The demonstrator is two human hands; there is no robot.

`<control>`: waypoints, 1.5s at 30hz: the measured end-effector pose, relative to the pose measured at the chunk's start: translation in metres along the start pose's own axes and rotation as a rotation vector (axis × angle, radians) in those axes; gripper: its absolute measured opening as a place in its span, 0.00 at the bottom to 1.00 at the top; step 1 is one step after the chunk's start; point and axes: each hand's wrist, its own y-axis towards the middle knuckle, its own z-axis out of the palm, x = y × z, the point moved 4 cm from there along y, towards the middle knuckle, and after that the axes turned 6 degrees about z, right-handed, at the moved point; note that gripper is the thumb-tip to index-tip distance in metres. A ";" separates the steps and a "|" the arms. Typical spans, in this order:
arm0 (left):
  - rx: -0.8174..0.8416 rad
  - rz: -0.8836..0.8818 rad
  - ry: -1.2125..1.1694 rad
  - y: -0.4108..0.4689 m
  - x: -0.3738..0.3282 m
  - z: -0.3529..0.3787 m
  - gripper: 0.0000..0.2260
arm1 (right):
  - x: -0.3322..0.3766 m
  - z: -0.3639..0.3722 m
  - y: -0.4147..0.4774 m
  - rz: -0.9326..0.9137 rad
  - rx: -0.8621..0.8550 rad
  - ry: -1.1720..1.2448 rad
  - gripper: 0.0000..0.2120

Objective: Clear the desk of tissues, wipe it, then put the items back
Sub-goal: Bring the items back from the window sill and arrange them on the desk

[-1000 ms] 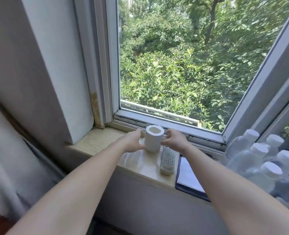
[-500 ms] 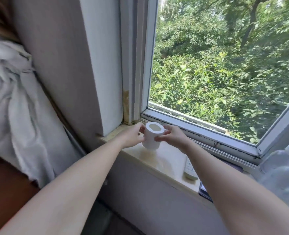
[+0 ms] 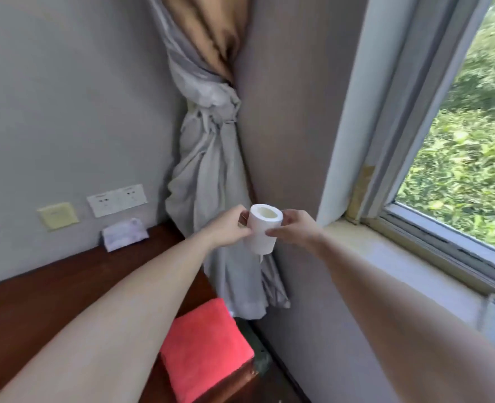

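Both the left hand [image 3: 231, 227] and right hand [image 3: 294, 228] grip the toilet-paper roll [image 3: 263, 229] in front of a knotted grey curtain [image 3: 211, 175]; a folded red cloth [image 3: 204, 347] lies on the worktop [image 3: 51, 292] below.

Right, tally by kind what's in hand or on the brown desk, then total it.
1 tissue roll, pinched between left hand and right hand
1 pale packet
1 red cloth, folded
Total: 3

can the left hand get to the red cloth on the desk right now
Probably not yet: the left hand grips the tissue roll with the right hand. The red cloth lies uncovered below its forearm.
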 end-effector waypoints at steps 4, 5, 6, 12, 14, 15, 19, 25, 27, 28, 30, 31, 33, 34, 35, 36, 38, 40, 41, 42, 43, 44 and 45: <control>-0.060 -0.080 0.017 -0.044 0.052 -0.046 0.13 | 0.036 0.071 0.007 -0.048 0.110 0.007 0.12; -0.074 -0.103 0.017 -0.056 0.065 -0.057 0.13 | 0.044 0.091 0.007 -0.053 0.139 -0.001 0.16; -0.089 -0.125 0.011 -0.069 0.080 -0.067 0.13 | 0.052 0.111 0.009 -0.056 0.167 -0.006 0.21; -0.140 -0.323 0.003 -0.150 0.156 -0.114 0.16 | 0.088 0.225 0.003 -0.094 0.275 -0.097 0.23; -0.163 -0.369 -0.007 -0.173 0.177 -0.126 0.16 | 0.096 0.259 0.002 -0.123 0.318 -0.144 0.24; -0.178 -0.395 -0.014 -0.182 0.187 -0.131 0.16 | 0.100 0.274 0.002 -0.138 0.343 -0.165 0.25; -0.241 -0.497 -0.059 -0.206 0.230 -0.147 0.13 | 0.118 0.328 0.014 -0.168 0.435 -0.231 0.27; -0.357 -0.598 -0.170 -0.198 0.297 -0.171 0.11 | 0.144 0.391 0.065 -0.198 0.504 -0.300 0.22; -0.376 -0.626 -0.208 -0.185 0.320 -0.177 0.12 | 0.151 0.409 0.089 -0.200 0.517 -0.311 0.20; -0.378 -0.639 -0.225 -0.177 0.331 -0.180 0.12 | 0.154 0.417 0.102 -0.197 0.511 -0.325 0.18; -0.382 -0.658 -0.251 -0.158 0.355 -0.185 0.13 | 0.158 0.432 0.131 -0.176 0.467 -0.353 0.07; -0.386 -0.671 -0.266 -0.149 0.368 -0.187 0.13 | 0.161 0.438 0.144 -0.182 0.447 -0.362 0.05; -0.407 -0.703 -0.302 -0.133 0.394 -0.190 0.13 | 0.164 0.452 0.169 -0.184 0.438 -0.391 0.11; -0.421 -0.720 -0.322 -0.125 0.407 -0.191 0.13 | 0.162 0.461 0.183 -0.160 0.444 -0.390 0.08; -0.432 -0.736 -0.337 -0.118 0.420 -0.192 0.13 | 0.162 0.469 0.195 -0.153 0.459 -0.395 0.03; -0.436 -0.750 -0.344 -0.112 0.432 -0.193 0.14 | 0.158 0.479 0.208 -0.136 0.474 -0.374 0.08; -0.438 -0.779 -0.353 -0.101 0.453 -0.193 0.14 | 0.154 0.497 0.228 -0.100 0.510 -0.325 0.22; -0.438 -0.799 -0.363 -0.091 0.472 -0.192 0.15 | 0.152 0.511 0.244 -0.092 0.523 -0.323 0.26; -0.440 -0.809 -0.370 -0.087 0.482 -0.191 0.15 | 0.152 0.516 0.252 -0.083 0.524 -0.321 0.27; -0.443 -0.814 -0.376 -0.083 0.490 -0.190 0.15 | 0.150 0.520 0.259 -0.071 0.529 -0.322 0.26; -0.446 -0.809 -0.375 -0.080 0.494 -0.192 0.15 | 0.152 0.521 0.264 -0.070 0.530 -0.328 0.25; -0.452 -0.808 -0.379 -0.075 0.502 -0.191 0.15 | 0.151 0.525 0.271 -0.068 0.538 -0.343 0.23; -0.458 -0.811 -0.383 -0.071 0.510 -0.190 0.15 | 0.151 0.528 0.278 -0.072 0.542 -0.358 0.22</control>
